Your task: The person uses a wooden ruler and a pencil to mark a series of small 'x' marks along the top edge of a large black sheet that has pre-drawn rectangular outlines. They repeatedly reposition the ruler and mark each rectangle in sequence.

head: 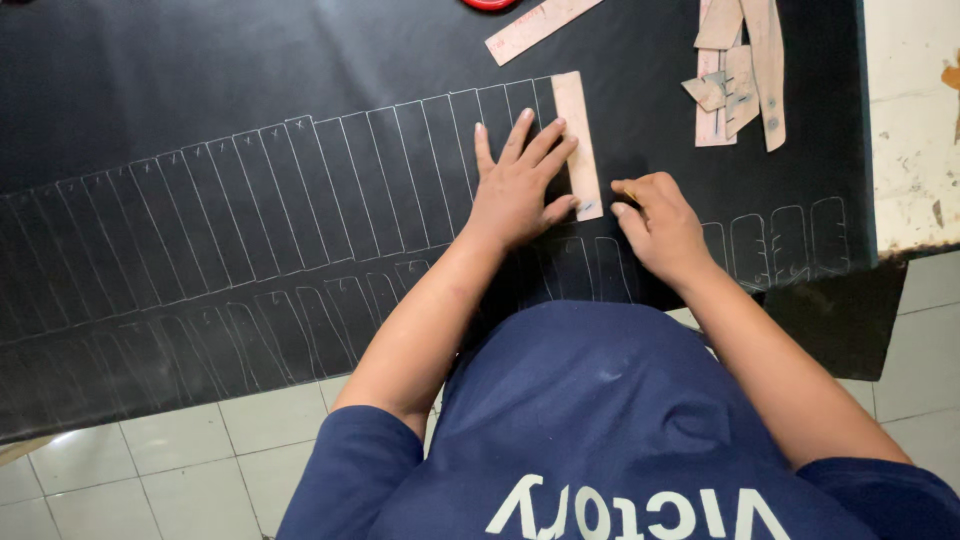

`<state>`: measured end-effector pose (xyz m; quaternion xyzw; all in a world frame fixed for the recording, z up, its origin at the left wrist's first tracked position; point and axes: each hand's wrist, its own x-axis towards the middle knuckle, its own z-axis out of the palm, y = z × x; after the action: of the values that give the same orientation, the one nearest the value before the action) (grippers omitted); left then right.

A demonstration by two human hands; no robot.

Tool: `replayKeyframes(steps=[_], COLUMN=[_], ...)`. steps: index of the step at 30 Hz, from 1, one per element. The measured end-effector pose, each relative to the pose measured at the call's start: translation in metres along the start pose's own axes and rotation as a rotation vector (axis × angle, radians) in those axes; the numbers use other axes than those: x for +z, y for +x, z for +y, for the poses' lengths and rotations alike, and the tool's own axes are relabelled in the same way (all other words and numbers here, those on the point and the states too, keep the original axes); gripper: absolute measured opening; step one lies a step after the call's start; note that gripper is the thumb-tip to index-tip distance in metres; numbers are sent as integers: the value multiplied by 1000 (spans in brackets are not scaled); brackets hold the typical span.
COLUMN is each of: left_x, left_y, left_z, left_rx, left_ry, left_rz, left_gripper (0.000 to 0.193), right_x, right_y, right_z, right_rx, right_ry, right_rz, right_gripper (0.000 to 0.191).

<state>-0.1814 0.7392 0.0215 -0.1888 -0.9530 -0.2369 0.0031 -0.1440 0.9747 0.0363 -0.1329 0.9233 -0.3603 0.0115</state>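
— What is at the centre of the frame?

— One tan strip template lies upright on a black sheet, just right of centre. The left hand presses flat on it, fingers spread, gripping nothing, fingertips resting across the strip's left edge.

— And the other hand?

— The right hand sits just beside the strip's lower end, fingers curled closed around one thin marking tool; only its yellowish tip shows, near the strip's bottom right corner.

— How much has been drawn?

— Two rows of chalk-white outlines run from the left edge toward the centre. The upper row holds over twenty long narrow rectangles, the exact count blurred at far left; several are marked with a small cross at the top. Three shorter rounded outlines show at lower right, past the right wrist.

— Anything else on the sheet?

— One more tan strip lies tilted at top centre. A pile of about five tan pieces rests at upper right. One red object is cut off by the top edge. A worn white tabletop shows at far right, pale floor tiles at lower left.
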Motion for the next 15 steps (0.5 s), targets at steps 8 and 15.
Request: replayKeyframes(steps=[8,15], left_x=[6,11], left_y=[5,5], left_z=[3,2], left_rx=[12,7], left_ry=[17,33], left_rz=[4,39], left_gripper=[74,62], right_x=[8,8], right_y=[0,1], right_z=[7,6], right_rx=[28,21], right_ry=[-126,-149], right_rz=[-50,-47], right_gripper=[44,44])
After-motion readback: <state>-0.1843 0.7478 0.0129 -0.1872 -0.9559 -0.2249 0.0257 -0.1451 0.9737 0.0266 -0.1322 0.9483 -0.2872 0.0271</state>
